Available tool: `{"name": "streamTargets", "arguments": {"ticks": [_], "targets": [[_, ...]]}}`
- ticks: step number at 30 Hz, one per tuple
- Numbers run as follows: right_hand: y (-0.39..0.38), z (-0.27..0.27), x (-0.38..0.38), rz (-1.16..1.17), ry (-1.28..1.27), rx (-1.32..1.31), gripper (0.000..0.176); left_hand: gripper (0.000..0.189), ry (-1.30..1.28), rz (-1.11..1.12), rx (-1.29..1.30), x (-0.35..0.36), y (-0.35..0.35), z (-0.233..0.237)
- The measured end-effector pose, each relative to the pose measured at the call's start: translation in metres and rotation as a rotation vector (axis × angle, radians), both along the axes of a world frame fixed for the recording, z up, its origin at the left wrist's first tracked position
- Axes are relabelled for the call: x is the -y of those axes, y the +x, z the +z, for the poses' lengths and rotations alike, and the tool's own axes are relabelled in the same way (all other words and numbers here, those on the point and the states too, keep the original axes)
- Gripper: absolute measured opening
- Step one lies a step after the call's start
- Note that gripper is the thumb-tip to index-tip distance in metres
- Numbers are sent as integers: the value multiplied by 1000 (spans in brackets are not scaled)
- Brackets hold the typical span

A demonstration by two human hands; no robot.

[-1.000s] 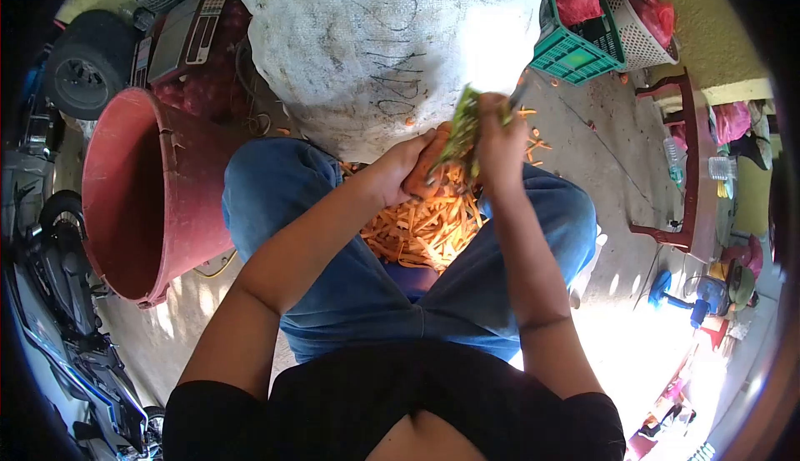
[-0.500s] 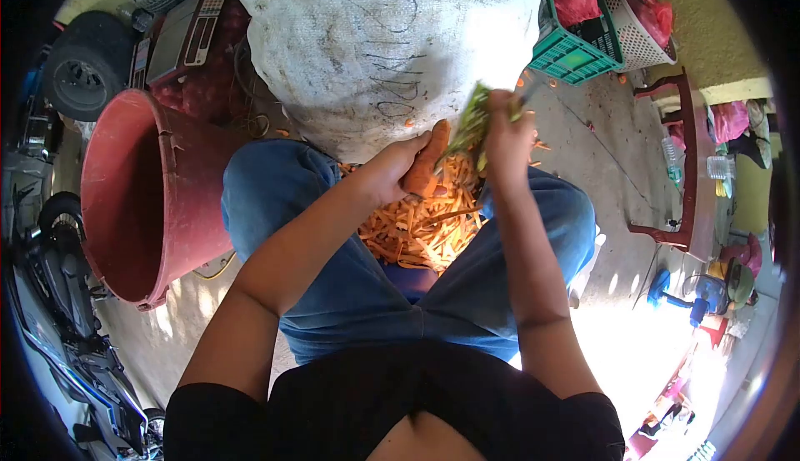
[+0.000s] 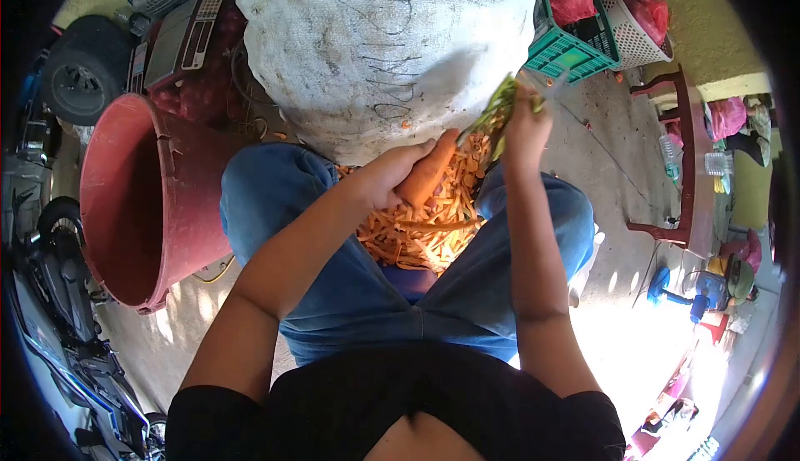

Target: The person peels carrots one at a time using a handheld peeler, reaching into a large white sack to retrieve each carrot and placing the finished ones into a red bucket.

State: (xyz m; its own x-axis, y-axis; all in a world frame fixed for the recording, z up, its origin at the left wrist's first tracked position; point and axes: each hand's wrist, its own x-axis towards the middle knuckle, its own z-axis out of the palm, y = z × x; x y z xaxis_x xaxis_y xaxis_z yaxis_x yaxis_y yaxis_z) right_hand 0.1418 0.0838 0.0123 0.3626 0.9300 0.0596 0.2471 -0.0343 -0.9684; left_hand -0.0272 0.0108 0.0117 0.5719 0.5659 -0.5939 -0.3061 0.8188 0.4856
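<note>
My left hand (image 3: 392, 176) grips an orange carrot (image 3: 429, 173) by its lower end, tip pointing up and to the right. My right hand (image 3: 527, 126) holds a green peeler (image 3: 493, 111) just past the carrot's tip, lifted clear of it. Below both hands, between my knees in blue jeans, lies a heap of orange carrot peelings (image 3: 425, 215).
A big white sack (image 3: 383, 44) stands right in front of my knees. A large red tub (image 3: 133, 194) sits to the left, with a scale (image 3: 179, 40) and tyres behind it. Green and white baskets (image 3: 583, 36) and a red stool (image 3: 679, 161) are on the right.
My right hand has swept the peeler up and to the right, off the carrot's tip. The left hand and carrot shifted slightly lower and tilted.
</note>
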Motion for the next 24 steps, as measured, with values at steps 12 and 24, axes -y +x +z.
{"name": "streamTargets", "arguments": {"ticks": [12, 24], "targets": [[18, -2, -21, -189, 69, 232, 23, 34, 50, -1, 8, 8, 2, -6], [-13, -11, -6, -56, 99, 358, 22, 38, 58, 3, 128, 5, 0, -5]]}}
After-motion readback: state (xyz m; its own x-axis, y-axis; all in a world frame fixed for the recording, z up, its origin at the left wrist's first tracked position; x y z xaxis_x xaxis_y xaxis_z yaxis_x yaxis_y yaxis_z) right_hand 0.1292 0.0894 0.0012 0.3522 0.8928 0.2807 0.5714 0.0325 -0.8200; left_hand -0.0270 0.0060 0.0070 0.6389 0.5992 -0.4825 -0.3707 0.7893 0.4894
